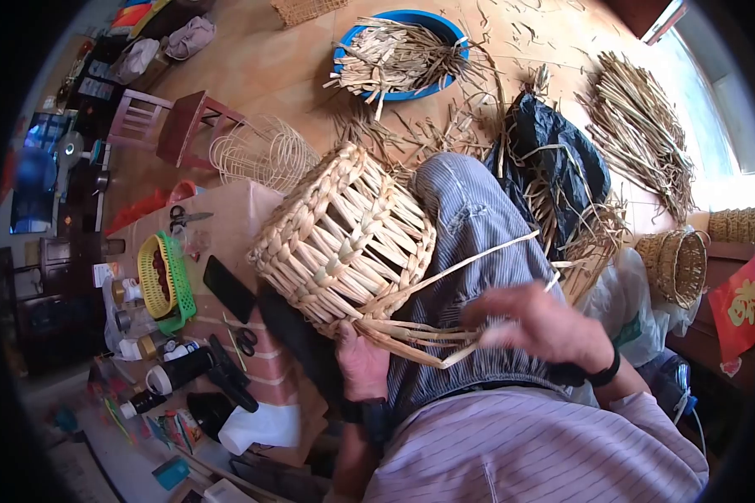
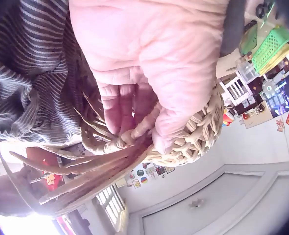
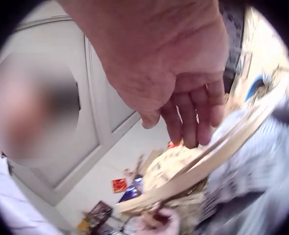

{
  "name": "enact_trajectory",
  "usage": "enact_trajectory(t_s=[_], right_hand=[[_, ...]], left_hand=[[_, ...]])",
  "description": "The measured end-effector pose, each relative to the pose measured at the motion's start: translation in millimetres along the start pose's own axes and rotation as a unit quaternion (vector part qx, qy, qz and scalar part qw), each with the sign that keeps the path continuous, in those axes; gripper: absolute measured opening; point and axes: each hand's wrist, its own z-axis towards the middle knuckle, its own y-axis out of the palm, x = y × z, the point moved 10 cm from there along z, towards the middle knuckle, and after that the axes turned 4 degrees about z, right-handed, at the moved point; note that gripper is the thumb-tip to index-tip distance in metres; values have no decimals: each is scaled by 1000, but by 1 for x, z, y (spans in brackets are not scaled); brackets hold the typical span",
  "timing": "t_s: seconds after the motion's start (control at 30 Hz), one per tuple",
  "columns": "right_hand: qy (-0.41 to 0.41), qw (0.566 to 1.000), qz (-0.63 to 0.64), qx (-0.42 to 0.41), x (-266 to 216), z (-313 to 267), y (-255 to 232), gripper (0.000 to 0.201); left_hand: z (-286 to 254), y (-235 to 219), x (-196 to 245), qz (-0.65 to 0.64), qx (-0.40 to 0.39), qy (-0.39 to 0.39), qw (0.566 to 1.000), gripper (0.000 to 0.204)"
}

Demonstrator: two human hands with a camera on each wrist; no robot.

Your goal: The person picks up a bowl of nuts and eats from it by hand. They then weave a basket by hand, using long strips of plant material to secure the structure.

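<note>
A woven straw basket [image 1: 344,239] with braided bands and an openwork middle lies tilted over the lap, against the striped trousers [image 1: 478,226]. At its lower edge my left hand [image 1: 363,369] grips the braided rim. In the left wrist view, the thumb [image 2: 168,129] presses on the rim and the other fingers curl behind it. Loose straw strands [image 1: 419,335] trail from the rim to the right. Beside their far ends is my right hand [image 1: 554,327], blurred in the head view. The right wrist view shows its fingers [image 3: 187,115] loosely bent, with nothing between them and the thumb.
A blue basin [image 1: 457,75] of cut straw stands on the floor ahead. Straw bundles [image 1: 642,134] and a black plastic bag [image 1: 562,151] lie to the right. The left-hand table [image 1: 260,197] bears scissors [image 1: 243,341], a phone [image 1: 229,287] and a green basket [image 1: 179,285].
</note>
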Motion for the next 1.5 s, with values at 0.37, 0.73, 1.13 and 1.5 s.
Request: enact_trajectory(t_s=[0.37,0.73,1.13,1.5], right_hand=[[-156,947,-172,-221,-63,-3,84,23],[47,986,-136,-89,6,-6,19,28],[10,969,-54,-242,-18,-35,34,35],[430,877,-176,127,330,-252,-118,25]], left_hand=[[6,24,5,-25,-51,34,998,87],[8,7,0,-52,-25,52,997,73],[3,-16,-6,-61,25,-9,998,64],[9,-14,13,-52,-11,32,998,72]])
